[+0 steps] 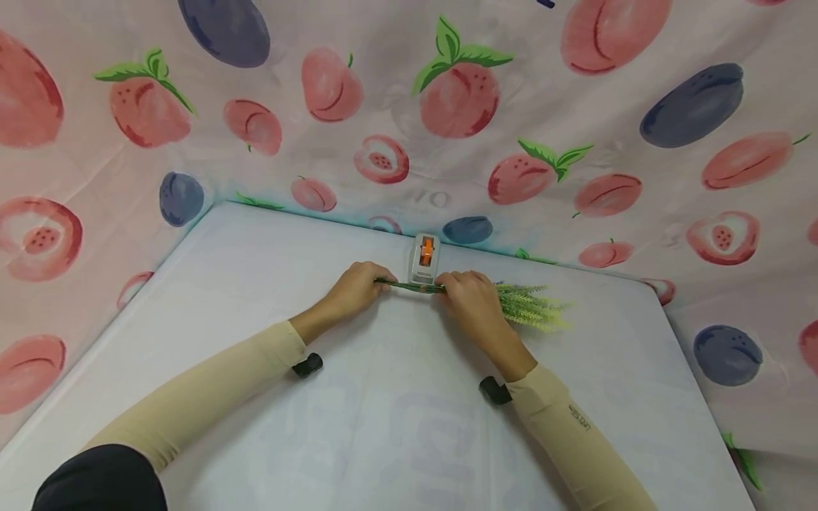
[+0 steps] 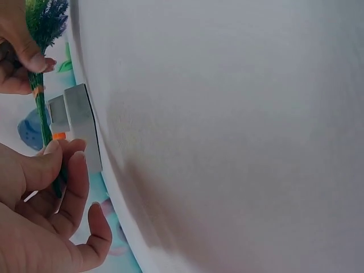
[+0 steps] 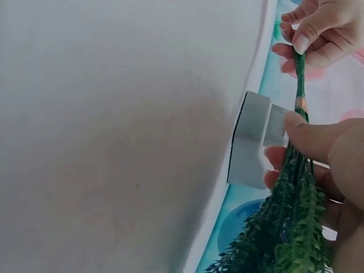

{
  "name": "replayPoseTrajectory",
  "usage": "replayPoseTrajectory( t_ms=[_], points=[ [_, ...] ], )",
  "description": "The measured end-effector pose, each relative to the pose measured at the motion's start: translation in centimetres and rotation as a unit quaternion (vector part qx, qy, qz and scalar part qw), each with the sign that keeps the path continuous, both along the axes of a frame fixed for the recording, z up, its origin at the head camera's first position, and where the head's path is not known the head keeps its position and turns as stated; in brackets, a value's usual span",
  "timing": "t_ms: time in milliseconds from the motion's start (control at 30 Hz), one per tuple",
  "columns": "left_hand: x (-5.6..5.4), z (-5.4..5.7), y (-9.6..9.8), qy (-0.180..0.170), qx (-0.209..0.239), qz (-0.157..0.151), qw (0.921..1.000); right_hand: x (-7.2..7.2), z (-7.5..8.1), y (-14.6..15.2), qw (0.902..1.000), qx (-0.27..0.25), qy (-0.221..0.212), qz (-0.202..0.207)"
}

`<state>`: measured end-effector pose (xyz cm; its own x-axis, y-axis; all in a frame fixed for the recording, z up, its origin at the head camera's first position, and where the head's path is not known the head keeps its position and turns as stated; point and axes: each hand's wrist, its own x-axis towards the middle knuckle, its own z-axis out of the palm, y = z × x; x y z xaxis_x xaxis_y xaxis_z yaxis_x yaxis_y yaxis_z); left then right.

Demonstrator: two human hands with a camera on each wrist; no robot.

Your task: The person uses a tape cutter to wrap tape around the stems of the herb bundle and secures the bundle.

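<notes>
A bunch of artificial flowers with green stems and yellow-green and purple heads is held sideways above the table. My left hand pinches the stem ends between thumb and fingers. Closer to the blooms, my right hand grips the stems, thumb on one side and fingers on the other. Between the hands, an orange-tan band wraps the stems. Just behind the stems stands a grey tape dispenser with an orange core; the left wrist view shows its grey side.
The white-covered table stretches under both arms. A curtain printed with peaches and dark plums hangs along the back and sides. Each sleeve carries a small black camera mount at the wrist.
</notes>
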<state>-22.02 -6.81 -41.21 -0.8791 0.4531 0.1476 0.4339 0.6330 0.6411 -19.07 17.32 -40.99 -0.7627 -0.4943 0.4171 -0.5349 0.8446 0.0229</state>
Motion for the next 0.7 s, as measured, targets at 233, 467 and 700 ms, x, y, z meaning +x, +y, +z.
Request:
replayPoseTrajectory(
  t_ms=[233, 467, 700],
  points=[
    [-0.19, 0.13, -0.11, -0.027, 0.009, -0.001, 0.9996, -0.29, 0.06, -0.15, 0.9998, 0.020, -0.001, -0.010],
    [-0.41, -0.18, 0.03, -0.035, 0.002, -0.003, 0.9994, -0.31, -0.06, -0.19, 0.9995, 0.026, 0.014, 0.003],
    [-0.13, -0.05, 0.32, -0.041, -0.004, -0.008, 0.9991, -0.35, -0.11, -0.02, 0.9996, 0.026, 0.003, -0.011]
  ],
)
